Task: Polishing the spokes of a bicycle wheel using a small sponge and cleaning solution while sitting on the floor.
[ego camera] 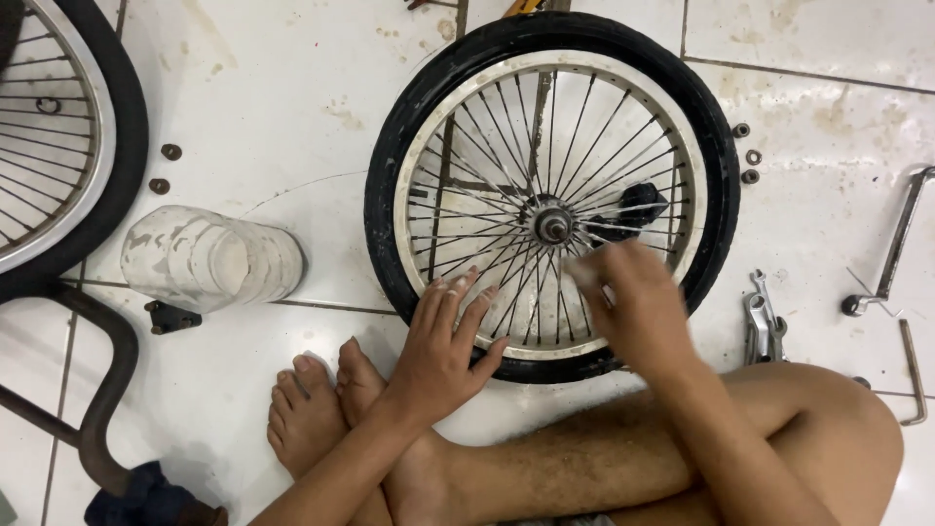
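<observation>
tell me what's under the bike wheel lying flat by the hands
Through the spokes of the wheel, white floor tiles and dark grout lines show. What lies beneath the tyre and hub is covered.

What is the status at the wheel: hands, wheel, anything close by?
Left hand flat on wheel rim and spokes. Right hand blurred over spokes near hub; grip unclear. Wrenches beside tyre, clear bottle left.
</observation>
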